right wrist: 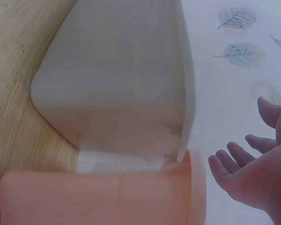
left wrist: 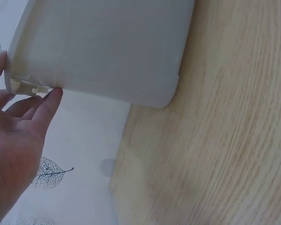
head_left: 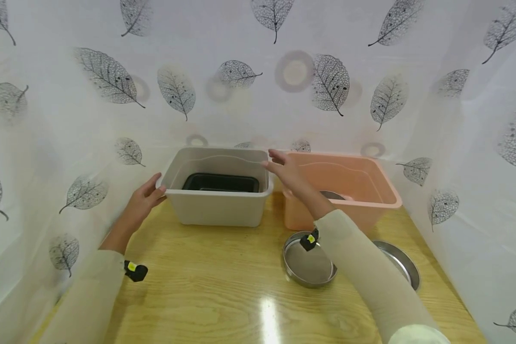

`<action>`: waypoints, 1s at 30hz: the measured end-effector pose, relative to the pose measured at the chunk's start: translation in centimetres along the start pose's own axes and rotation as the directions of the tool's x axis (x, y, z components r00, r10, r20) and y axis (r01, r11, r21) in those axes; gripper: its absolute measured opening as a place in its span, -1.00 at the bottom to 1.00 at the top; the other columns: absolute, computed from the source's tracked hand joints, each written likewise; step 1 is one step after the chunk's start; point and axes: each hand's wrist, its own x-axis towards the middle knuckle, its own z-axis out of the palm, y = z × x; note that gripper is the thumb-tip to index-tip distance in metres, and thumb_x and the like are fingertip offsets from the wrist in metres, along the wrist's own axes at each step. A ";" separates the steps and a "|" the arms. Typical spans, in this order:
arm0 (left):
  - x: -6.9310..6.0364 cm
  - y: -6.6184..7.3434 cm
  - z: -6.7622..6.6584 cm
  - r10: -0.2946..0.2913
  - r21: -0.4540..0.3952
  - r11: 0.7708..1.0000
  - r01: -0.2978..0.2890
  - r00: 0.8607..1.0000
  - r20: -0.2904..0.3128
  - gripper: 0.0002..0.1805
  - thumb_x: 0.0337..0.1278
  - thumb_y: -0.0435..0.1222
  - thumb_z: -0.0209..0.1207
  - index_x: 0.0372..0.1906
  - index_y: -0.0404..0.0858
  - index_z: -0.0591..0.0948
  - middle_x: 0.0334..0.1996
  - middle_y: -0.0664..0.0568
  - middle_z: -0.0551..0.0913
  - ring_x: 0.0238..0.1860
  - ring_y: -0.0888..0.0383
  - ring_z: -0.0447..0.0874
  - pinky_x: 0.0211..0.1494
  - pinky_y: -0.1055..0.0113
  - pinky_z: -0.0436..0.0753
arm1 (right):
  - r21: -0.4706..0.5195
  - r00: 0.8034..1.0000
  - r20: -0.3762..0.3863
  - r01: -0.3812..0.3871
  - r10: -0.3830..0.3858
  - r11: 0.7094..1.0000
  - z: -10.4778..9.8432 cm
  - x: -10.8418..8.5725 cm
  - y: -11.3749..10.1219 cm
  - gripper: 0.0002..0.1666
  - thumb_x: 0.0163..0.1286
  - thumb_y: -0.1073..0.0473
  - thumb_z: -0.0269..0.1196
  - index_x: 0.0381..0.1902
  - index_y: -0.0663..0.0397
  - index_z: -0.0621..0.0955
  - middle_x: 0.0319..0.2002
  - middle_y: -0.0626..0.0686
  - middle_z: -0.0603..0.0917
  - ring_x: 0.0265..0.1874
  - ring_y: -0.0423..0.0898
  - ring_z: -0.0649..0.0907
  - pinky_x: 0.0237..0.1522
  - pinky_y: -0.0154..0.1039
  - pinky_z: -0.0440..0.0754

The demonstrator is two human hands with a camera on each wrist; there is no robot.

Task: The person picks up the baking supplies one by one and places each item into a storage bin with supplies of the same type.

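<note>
A grey bin (head_left: 217, 209) stands on the table by the back curtain, with a black rectangular tray (head_left: 221, 183) inside. My left hand (head_left: 139, 205) grips its left rim; in the left wrist view the hand's (left wrist: 18, 145) thumb is at the rim's edge and its fingers lie beneath the lip of the bin (left wrist: 107, 51). Over the bin's right rim is my right hand (head_left: 290, 174), fingers spread. The right wrist view shows that hand (right wrist: 257, 168) apart from the grey bin (right wrist: 117, 70), fingers loosely bent and holding nothing.
A salmon bin (head_left: 298, 215) stands close to the grey bin's right, with part of a metal round thing (head_left: 332, 195) inside. Two round metal pans (head_left: 307, 263) (head_left: 406, 260) lie in front, partly behind my right sleeve. Leaf-patterned curtains (head_left: 249, 114) surround the wooden table (head_left: 198, 286).
</note>
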 end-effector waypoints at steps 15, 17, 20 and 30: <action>-3.8 -1.0 1.5 0.145 -0.137 0.979 -0.148 0.989 -0.034 -0.25 0.57 -0.24 -0.01 0.65 -0.16 -0.09 0.54 -0.46 0.01 0.18 0.43 0.59 0.16 0.46 0.66 | -0.219 0.998 -0.068 0.000 -0.016 0.976 -6.9 -5.1 1.4 -0.21 0.51 -0.12 0.20 0.58 -0.09 0.25 0.53 0.20 0.28 0.39 0.29 0.39 0.24 0.22 0.59; -4.3 -1.1 1.8 0.140 -0.107 0.984 -0.143 0.990 -0.035 -0.27 0.58 -0.22 -0.02 0.65 -0.12 -0.07 0.53 -0.46 0.04 0.16 0.41 0.61 0.16 0.47 0.66 | -0.274 0.997 -0.073 -0.003 -0.018 0.962 -7.7 -5.8 1.5 -0.21 0.50 -0.14 0.20 0.58 -0.09 0.25 0.52 0.21 0.28 0.37 0.31 0.42 0.22 0.23 0.60; -5.1 -1.1 2.3 0.136 -0.079 0.987 -0.139 0.990 -0.041 -0.29 0.58 -0.22 -0.03 0.65 -0.10 -0.03 0.52 -0.45 0.09 0.15 0.41 0.62 0.16 0.46 0.66 | -0.335 0.995 -0.083 0.018 -0.048 0.942 -8.9 -6.8 2.0 -0.21 0.51 -0.12 0.20 0.57 -0.02 0.26 0.52 0.21 0.28 0.41 0.29 0.38 0.33 0.22 0.51; -7.6 -1.0 7.3 0.207 -0.109 0.972 -0.208 0.978 -0.019 -0.37 0.58 -0.34 -0.06 0.58 -0.40 0.06 0.45 -0.48 0.23 0.14 0.34 0.66 0.14 0.47 0.67 | -0.419 0.986 -0.158 -0.023 -0.048 0.908 -14.0 -10.9 3.5 -0.18 0.51 -0.20 0.16 0.58 -0.02 0.24 0.54 0.24 0.25 0.43 0.42 0.29 0.40 0.39 0.30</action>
